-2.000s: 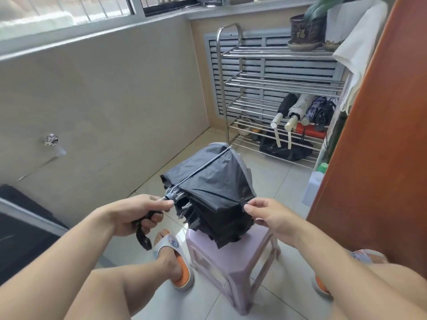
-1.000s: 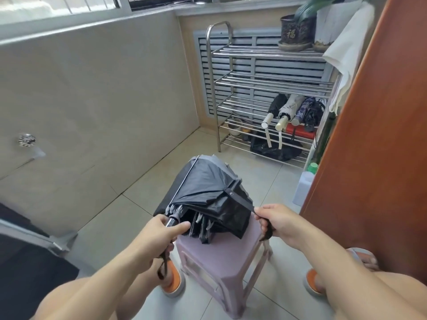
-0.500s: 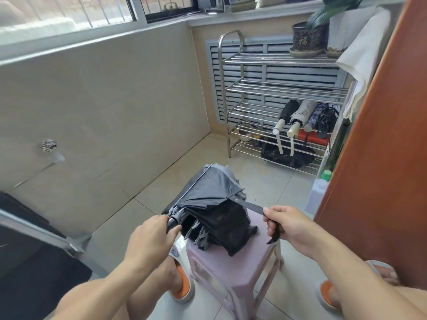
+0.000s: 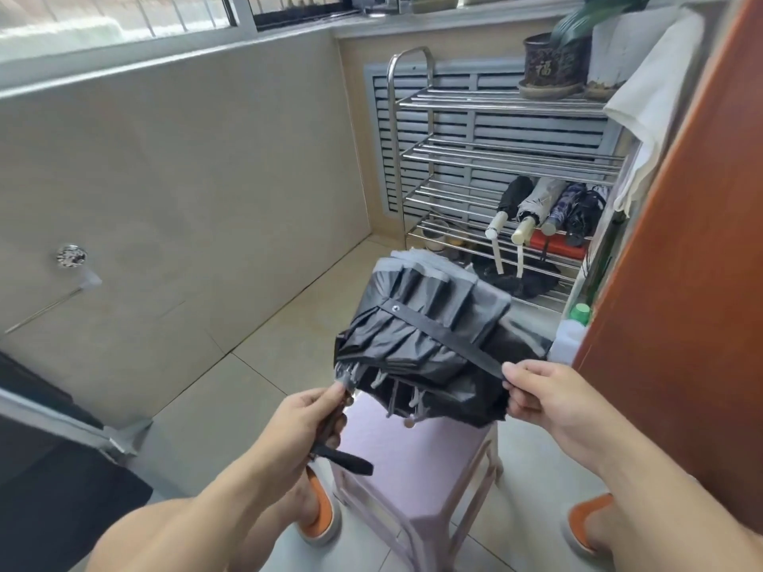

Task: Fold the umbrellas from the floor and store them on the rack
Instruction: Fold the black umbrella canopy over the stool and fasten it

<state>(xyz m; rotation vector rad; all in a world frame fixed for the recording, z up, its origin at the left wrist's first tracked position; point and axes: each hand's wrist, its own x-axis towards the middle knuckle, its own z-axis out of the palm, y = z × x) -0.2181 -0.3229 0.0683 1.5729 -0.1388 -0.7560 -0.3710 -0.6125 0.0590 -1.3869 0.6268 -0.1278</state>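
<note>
Umbrella (image 4: 417,324) (black, collapsed) above stool (image 4: 413,460); left hand (image 4: 307,423) fisted round handle, right hand (image 4: 545,396) pinching strap (image 4: 446,336) taut.

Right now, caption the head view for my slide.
Left hand holds the black umbrella by its handle; right hand pulls its strap taut over a pink stool.

A collapsed umbrella (image 4: 421,344) sits between your hands, above a stool (image 4: 417,456) directly before you. Behind it stands a rack (image 4: 487,158) holding folded umbrellas (image 4: 541,204) on a lower shelf.
</note>
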